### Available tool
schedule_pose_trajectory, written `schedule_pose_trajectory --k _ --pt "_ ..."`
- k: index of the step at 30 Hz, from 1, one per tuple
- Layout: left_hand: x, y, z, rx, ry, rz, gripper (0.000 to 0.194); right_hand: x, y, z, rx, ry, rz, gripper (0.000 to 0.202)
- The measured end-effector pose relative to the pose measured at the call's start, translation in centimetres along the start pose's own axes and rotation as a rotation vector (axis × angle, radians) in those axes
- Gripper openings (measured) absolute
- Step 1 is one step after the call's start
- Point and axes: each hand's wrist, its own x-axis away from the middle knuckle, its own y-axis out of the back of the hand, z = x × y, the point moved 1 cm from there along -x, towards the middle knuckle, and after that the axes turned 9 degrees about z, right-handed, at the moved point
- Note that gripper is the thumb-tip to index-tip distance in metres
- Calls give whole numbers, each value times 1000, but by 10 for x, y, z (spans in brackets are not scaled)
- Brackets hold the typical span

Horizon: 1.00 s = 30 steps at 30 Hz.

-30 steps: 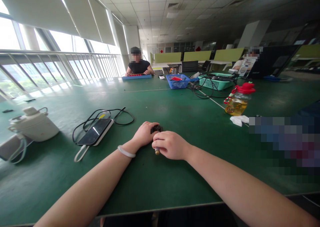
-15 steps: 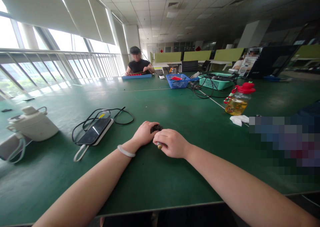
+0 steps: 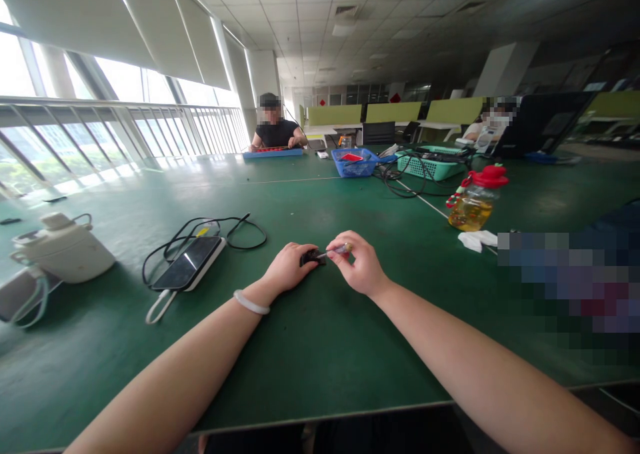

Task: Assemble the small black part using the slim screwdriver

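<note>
Pinching the slim tool (image 3: 343, 248), my right hand (image 3: 365, 267) points it to nine o'clock. My left hand (image 3: 289, 267) clasps the black part (image 3: 308, 256), probably light, stiff, best held by edges.

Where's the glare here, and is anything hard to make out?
Head view: blown-out windows, pale sheen on the green tabletop, a bright streak on the phone-like device; head view again: the dark piece at the left hand shows little detail.
</note>
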Motion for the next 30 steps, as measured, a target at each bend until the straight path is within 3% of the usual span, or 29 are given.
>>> schedule_pose_trajectory --k 4,13,22,30 --pt "0 -1 0 10 9 0 35 2 0 2 94 4 75 9" --pt "1 1 -2 9 28 -18 40 7 -12 18 264 258 462 9" --pt "0 1 -1 4 38 -19 39 6 -11 21 414 187 438 16" --pt "-1 0 1 10 33 -15 37 4 -7 18 366 140 418 37"
